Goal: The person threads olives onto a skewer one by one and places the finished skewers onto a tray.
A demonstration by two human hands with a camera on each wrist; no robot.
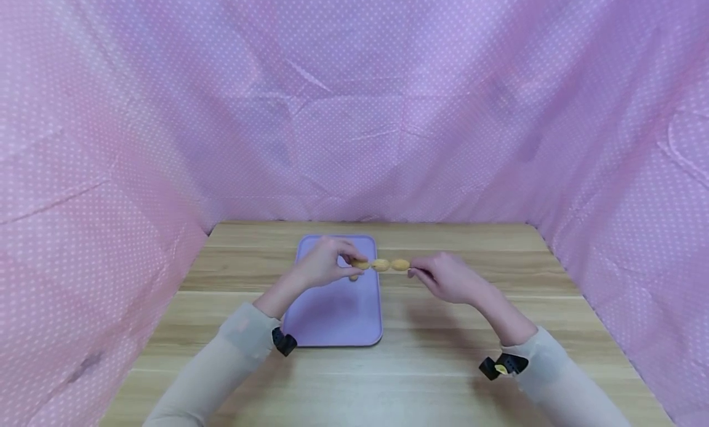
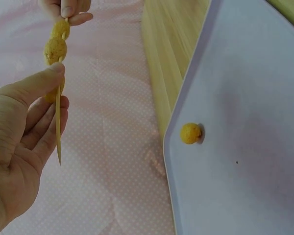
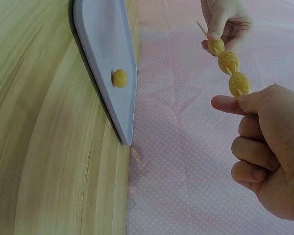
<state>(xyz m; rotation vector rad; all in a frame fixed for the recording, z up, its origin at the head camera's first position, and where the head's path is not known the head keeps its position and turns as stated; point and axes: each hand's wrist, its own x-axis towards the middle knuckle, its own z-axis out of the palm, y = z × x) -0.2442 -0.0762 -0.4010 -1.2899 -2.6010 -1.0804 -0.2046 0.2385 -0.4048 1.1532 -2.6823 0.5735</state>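
A wooden skewer (image 2: pixel 58 132) bearing three yellow-brown balls (image 3: pixel 229 62) is held level between both hands, above the tray's right side in the head view. My left hand (image 1: pixel 327 262) pinches the ball nearest the skewer's pointed end with thumb and fingers; the point sticks out past them. At the other end, my right hand (image 1: pixel 447 277) grips the skewer between thumb and index finger, its remaining fingers curled in. One loose ball (image 2: pixel 190 133) lies on the lilac tray (image 1: pixel 332 328), beneath the left hand in the head view.
The tray lies on a wood-grain table (image 1: pixel 443 378), left of its middle. Pink dotted cloth (image 1: pixel 354 138) hangs behind the table and along both sides. A small dark crumb (image 2: pixel 237 162) is on the tray. Each wrist wears a black camera strap.
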